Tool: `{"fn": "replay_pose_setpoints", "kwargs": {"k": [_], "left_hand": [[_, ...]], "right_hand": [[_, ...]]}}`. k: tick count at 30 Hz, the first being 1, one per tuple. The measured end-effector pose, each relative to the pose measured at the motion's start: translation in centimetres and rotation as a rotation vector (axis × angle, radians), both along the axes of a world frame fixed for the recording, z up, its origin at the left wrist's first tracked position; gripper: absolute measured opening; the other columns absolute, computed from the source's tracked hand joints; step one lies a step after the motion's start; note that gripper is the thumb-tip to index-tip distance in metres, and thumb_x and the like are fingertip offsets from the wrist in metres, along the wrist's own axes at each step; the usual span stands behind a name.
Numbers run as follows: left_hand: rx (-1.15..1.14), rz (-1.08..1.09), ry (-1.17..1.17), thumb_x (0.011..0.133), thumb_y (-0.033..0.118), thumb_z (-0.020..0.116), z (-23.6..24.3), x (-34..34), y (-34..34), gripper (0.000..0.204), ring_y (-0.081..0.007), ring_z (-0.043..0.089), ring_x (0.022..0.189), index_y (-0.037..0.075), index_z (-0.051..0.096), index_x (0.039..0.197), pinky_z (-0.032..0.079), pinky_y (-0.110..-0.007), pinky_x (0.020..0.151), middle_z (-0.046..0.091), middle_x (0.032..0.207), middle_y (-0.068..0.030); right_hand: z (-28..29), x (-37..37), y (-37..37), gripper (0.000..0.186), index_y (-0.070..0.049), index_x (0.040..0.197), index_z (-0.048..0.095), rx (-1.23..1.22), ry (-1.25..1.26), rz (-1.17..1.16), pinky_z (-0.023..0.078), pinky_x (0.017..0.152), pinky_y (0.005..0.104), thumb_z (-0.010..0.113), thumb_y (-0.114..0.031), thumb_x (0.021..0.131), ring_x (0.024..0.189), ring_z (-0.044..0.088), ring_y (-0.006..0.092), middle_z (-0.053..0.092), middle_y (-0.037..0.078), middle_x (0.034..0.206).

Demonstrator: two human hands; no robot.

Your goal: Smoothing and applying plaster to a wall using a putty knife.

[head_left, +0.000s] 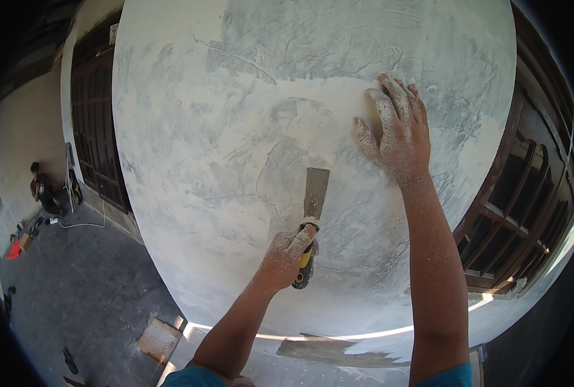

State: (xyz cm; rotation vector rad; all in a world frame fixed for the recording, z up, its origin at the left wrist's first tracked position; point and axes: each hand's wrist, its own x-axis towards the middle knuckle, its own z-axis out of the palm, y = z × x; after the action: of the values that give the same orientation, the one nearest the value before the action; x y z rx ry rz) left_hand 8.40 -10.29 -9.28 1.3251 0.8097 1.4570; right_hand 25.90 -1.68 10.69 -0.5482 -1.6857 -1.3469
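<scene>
Wall: we faced a broad grey-and-white plastered wall (177,161), patchy, with raised ridges and smears across it.
Tool: we had a putty knife with a flat metal blade and black-and-yellow handle (316,193) in front of the wall's middle, blade up, handle down. Couldn't tell if the blade edge touched the plaster.
Left hand: we saw the left hand (287,257) closed round the putty knife's handle, thumb up near the blade's base.
Right hand: powder-coated right hand (400,132) was higher and to the right, palm to the wall, fingers spread wide and pointing up.
Sleeves: blue, at the lower edge.
Openings: we had a dark wooden barred window (94,119) left of the wall and dark wooden glazed panels (516,209) right of it.
Floor: grey tiled floor (100,284) lower left, with a white-smeared rectangular board (159,340) near the wall's foot.
Far left: we saw a person in dark clothes (44,191) low against the far wall, a bright red item (14,250) nearby.
</scene>
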Motion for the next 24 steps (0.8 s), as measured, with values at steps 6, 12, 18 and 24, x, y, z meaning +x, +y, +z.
{"fn": "replay_pose_setpoints", "kwargs": {"k": [6,12,18,24], "left_hand": [[0.041,0.025,0.076,0.099,0.047,0.052,1.1,-0.6,0.7,0.048,-0.0147,0.057,0.045,0.004,0.059,0.078,0.045,-0.028,0.045,0.055,0.062,-0.0046],[0.064,-0.032,0.034,0.100,0.045,0.052,1.0,-1.0,1.2,0.046,-0.0147,0.057,0.046,0.004,0.059,0.079,0.046,-0.029,0.044,0.056,0.063,-0.0046],[0.017,-0.023,0.053,0.099,0.047,0.052,1.6,-1.6,0.7,0.048,-0.0149,0.057,0.047,0.004,0.059,0.079,0.046,-0.029,0.045,0.055,0.063,-0.0046],[0.021,-0.023,0.023,0.098,0.049,0.052,1.1,-1.4,0.5,0.050,-0.0154,0.057,0.047,0.004,0.058,0.077,0.046,-0.029,0.045,0.055,0.062,-0.0051]], "right_hand": [[0.1,0.1,-0.2,0.043,-0.007,0.118,0.064,-0.017,-0.003,0.013,0.032,0.115,0.0495,0.072,-0.025,0.079,0.129,0.050,0.0336,0.056,0.015,0.137],[0.0,0.2,-0.3,0.045,-0.007,0.119,0.063,-0.032,0.001,0.022,0.032,0.115,0.0496,0.073,-0.025,0.079,0.129,0.050,0.0334,0.055,0.015,0.137],[0.0,0.1,0.0,0.045,-0.007,0.119,0.063,-0.031,0.006,0.005,0.032,0.115,0.0494,0.073,-0.025,0.079,0.129,0.050,0.0336,0.055,0.015,0.137],[-0.1,0.0,-0.1,0.045,-0.008,0.119,0.064,-0.034,0.013,0.002,0.031,0.116,0.0488,0.073,-0.026,0.079,0.130,0.049,0.0335,0.055,0.014,0.138]]}}
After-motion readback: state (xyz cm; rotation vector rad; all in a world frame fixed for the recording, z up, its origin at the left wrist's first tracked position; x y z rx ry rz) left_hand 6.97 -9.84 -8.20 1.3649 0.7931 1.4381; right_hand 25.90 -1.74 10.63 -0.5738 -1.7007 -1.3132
